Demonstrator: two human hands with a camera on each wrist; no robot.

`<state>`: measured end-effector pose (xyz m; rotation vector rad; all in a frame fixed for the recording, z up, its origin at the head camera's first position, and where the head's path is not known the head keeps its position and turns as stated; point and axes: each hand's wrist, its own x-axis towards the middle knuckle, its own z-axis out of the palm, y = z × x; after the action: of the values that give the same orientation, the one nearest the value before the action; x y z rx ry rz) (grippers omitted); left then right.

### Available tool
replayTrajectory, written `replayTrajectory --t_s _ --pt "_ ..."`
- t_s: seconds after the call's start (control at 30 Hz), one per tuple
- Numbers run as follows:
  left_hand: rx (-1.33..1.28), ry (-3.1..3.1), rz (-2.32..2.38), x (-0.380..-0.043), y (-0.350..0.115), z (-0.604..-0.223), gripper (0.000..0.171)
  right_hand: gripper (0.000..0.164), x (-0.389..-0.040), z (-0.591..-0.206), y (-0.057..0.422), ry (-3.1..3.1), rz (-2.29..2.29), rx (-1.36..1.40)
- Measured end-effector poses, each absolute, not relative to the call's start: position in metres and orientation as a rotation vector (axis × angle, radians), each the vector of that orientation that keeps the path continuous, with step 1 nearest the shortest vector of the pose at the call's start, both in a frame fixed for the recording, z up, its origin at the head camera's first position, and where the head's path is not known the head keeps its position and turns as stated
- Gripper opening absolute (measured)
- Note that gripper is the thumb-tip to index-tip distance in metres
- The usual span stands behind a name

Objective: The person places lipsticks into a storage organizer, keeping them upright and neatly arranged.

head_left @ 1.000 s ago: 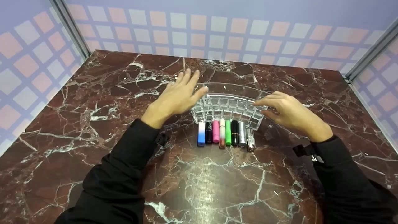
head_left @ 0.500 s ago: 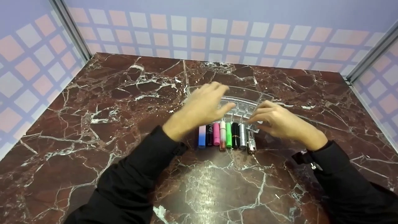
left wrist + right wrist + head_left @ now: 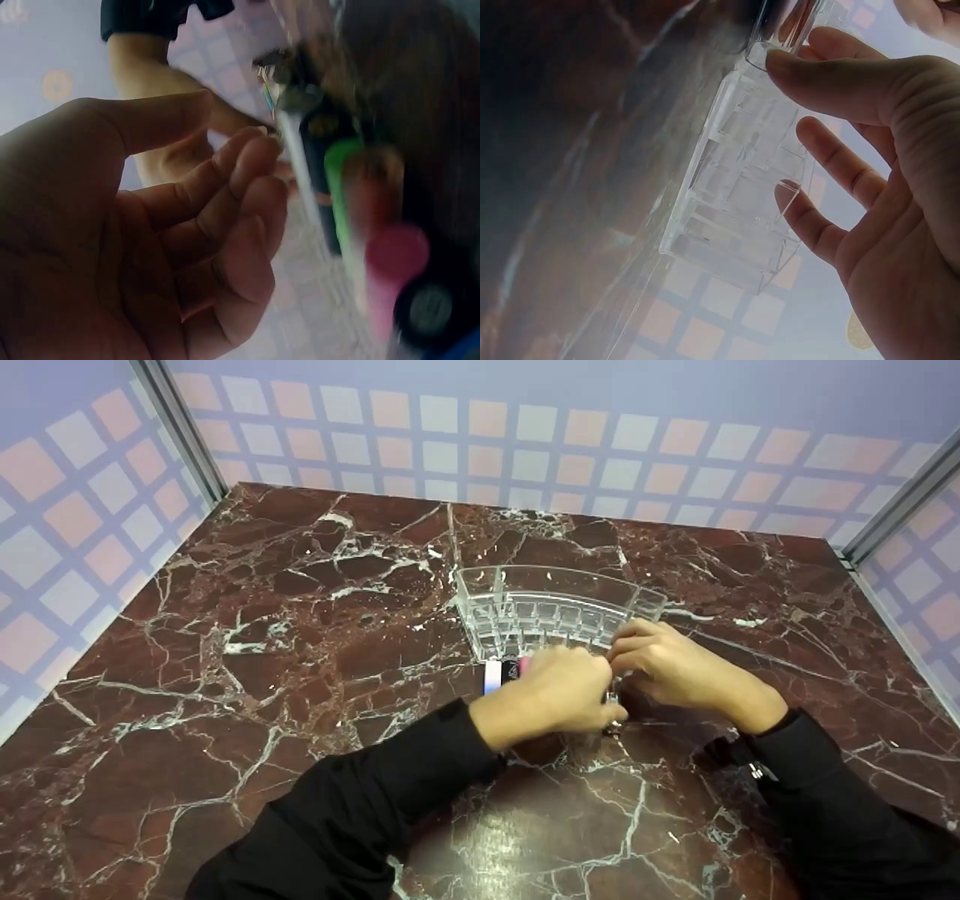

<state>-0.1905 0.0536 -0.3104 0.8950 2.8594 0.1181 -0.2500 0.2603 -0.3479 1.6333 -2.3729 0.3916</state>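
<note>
A curved clear acrylic organizer (image 3: pixel 474 615) with stepped compartments stands on the marble-patterned table. Along its front edge lies a row of lipstick tubes, largely covered by my left hand (image 3: pixel 559 690) in the head view. A white-and-blue tube (image 3: pixel 493 673) shows at the row's left end. The left wrist view has a green tube (image 3: pixel 341 169) and a pink tube (image 3: pixel 397 255) beside that hand, whose loosely bent fingers hold nothing. My right hand (image 3: pixel 667 671), at the organizer's front right corner, pinches a shiny clear-ended lipstick tube (image 3: pixel 786 26) between thumb and index finger; its other fingers spread near the organizer.
Tiled-pattern panels (image 3: pixel 480 442) border the table (image 3: pixel 300 780) at the back and both sides. Small white flecks lie on the tabletop left of the organizer.
My left hand has swept from the organizer's left end rightward and toward me, over the tubes. My right hand has come down slightly to the row's right end.
</note>
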Motion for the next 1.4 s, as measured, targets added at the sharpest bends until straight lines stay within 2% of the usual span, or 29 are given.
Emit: replayTrajectory --t_s 0.2,0.8,1.13,1.4 --pt "0.940 2.893 0.034 -0.184 0.070 -0.322 0.043 0.040 -0.246 -0.346 0.263 -2.405 0.344 1.610" --pt "0.996 2.993 -0.088 -0.179 0.088 -0.337 0.052 0.027 -0.239 -0.348 0.265 -2.496 0.260 1.584" --pt "1.023 3.028 -0.102 -0.178 0.085 -0.341 0.030 0.023 -0.242 -0.344 0.265 -2.481 0.292 1.669" --pt "1.009 3.025 -0.058 -0.180 0.082 -0.329 0.038 0.029 -0.240 -0.332 0.271 -2.514 0.312 1.678"
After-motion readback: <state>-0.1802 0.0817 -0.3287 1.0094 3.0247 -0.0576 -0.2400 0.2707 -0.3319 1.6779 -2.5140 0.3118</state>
